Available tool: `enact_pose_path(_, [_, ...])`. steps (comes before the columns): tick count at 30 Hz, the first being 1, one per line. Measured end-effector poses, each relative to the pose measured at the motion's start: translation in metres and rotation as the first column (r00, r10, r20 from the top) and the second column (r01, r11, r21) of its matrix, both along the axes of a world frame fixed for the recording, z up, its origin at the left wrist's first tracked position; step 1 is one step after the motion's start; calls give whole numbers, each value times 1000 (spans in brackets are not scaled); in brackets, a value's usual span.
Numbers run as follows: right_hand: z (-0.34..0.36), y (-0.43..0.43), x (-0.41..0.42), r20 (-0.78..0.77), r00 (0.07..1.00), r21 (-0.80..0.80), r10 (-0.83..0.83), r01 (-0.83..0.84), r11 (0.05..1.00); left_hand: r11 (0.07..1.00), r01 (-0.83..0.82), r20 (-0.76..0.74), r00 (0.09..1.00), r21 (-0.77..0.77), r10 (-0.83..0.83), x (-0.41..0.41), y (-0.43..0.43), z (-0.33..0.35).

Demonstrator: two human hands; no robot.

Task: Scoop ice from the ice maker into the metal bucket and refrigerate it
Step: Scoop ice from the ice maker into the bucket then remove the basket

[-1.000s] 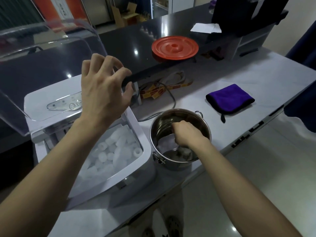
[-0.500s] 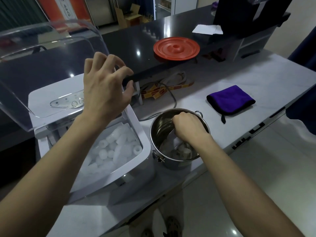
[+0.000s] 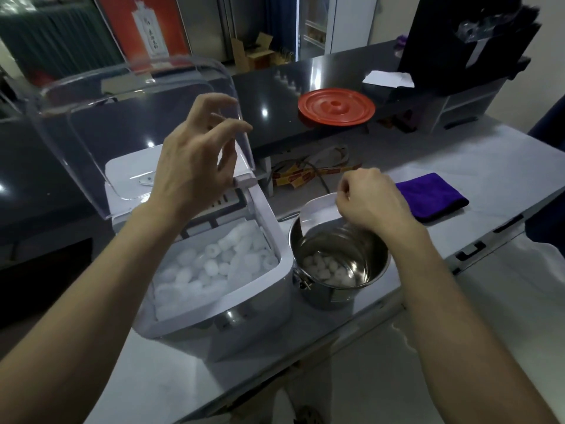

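The white ice maker (image 3: 269, 215) stands on the counter with its clear lid (image 3: 122, 111) raised. Its bin holds many pieces of ice (image 3: 214, 264). My left hand (image 3: 195, 166) is at the lid's right front corner, fingers curled by its edge. Just right of the machine sits the metal bucket (image 3: 333, 289) with some ice (image 3: 327, 267) at its bottom. My right hand (image 3: 370, 203) grips a white scoop (image 3: 318, 209), held above the bucket's far rim.
A purple cloth (image 3: 431, 195) lies on the grey counter (image 3: 489, 166) to the right of the bucket. A red round lid (image 3: 336, 107) sits on the raised black ledge behind. Cables and yellow-red packets (image 3: 305, 175) lie behind the bucket.
My right hand has lifted the scoop out of the bucket to above its rim, leaving ice in the bottom. My left hand stays at the lid, which has tilted further open.
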State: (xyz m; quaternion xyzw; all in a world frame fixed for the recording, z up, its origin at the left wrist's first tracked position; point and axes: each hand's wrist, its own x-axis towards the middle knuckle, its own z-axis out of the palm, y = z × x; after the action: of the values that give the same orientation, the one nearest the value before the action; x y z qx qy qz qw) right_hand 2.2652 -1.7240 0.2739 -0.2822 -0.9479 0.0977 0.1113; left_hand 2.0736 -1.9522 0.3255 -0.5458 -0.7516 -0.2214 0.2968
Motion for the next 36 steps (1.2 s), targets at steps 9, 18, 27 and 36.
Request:
enact_pose_path(9, [51, -42, -16, -333, 931, -129, 151, -203, 971, 995, -102, -8, 995, 21, 102, -14, -57, 12])
enact_pose_path(18, [44, -116, -61, -136, 892, -25, 431, -438, 899, 972, -231, -61, 971, 37, 232, -20, -102, 21])
enact_pose_path(27, [11, -147, -81, 32, 834, 79, 551, -551, 830, 942, -337, -191, 925, -9, 329, -25, -123, 14])
enact_pose_path(36, [4, -149, -82, 46, 736, 169, 676, -672, 721, 924, -365, -214, 917, -115, 336, -32, -126, -4])
